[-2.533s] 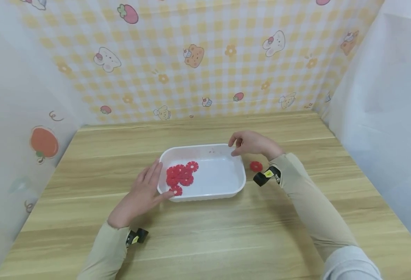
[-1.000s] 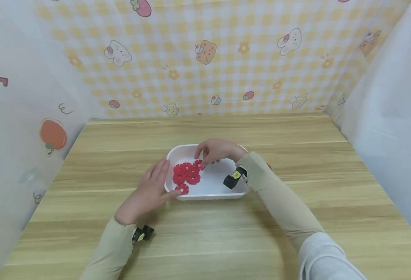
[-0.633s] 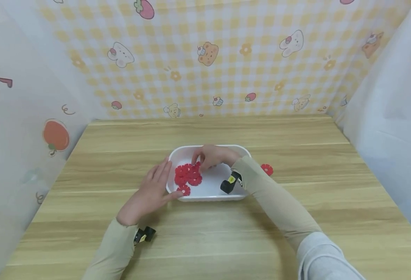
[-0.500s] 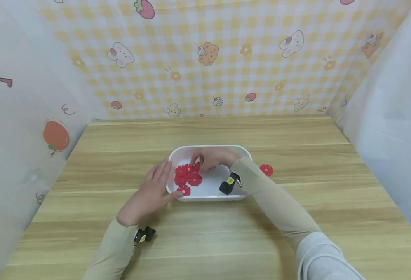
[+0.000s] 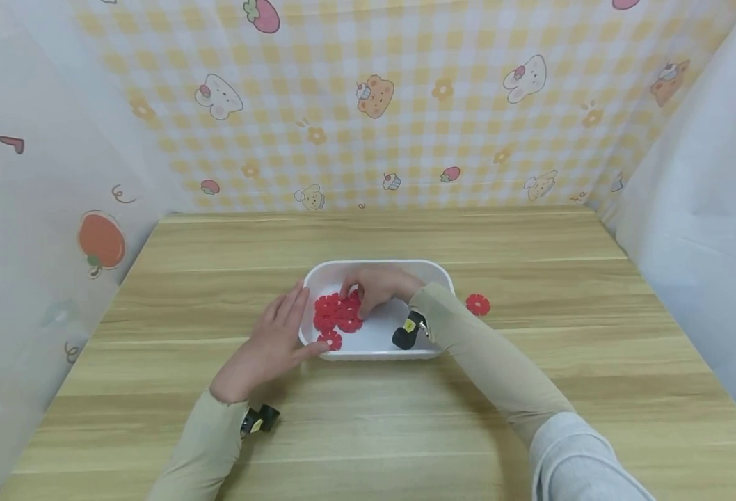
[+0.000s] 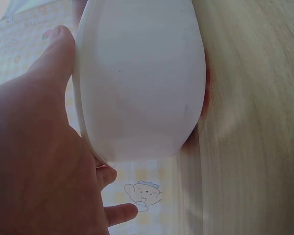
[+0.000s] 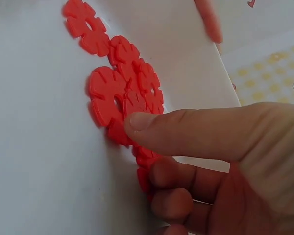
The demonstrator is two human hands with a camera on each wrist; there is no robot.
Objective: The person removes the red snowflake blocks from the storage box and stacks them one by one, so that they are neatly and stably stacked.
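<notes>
A white plastic tray (image 5: 380, 337) holds several red snowflake discs (image 5: 333, 313) heaped at its left end. My left hand (image 5: 264, 348) rests against the tray's left end, fingers extended along the rim and thumb over the front edge. The left wrist view shows this hand (image 6: 44, 127) beside the tray's outer wall (image 6: 142, 73). Inside the tray, my right hand (image 5: 380, 284) reaches into the heap. In the right wrist view, its thumb (image 7: 161, 128) lies on a red disc (image 7: 135, 102) with curled fingers opposite, pinching it. The fingertips partly hide the discs beneath.
One red disc (image 5: 477, 304) lies on the wooden table (image 5: 368, 424), just right of the tray. A patterned cloth (image 5: 318, 90) hangs behind the table. White sheeting (image 5: 700, 209) stands on the right side. Small cameras (image 5: 408, 330) are strapped to both wrists.
From the tray's right rim, my right hand has moved left and down into the heap, where its fingers have closed on a disc. My left hand has stayed against the tray.
</notes>
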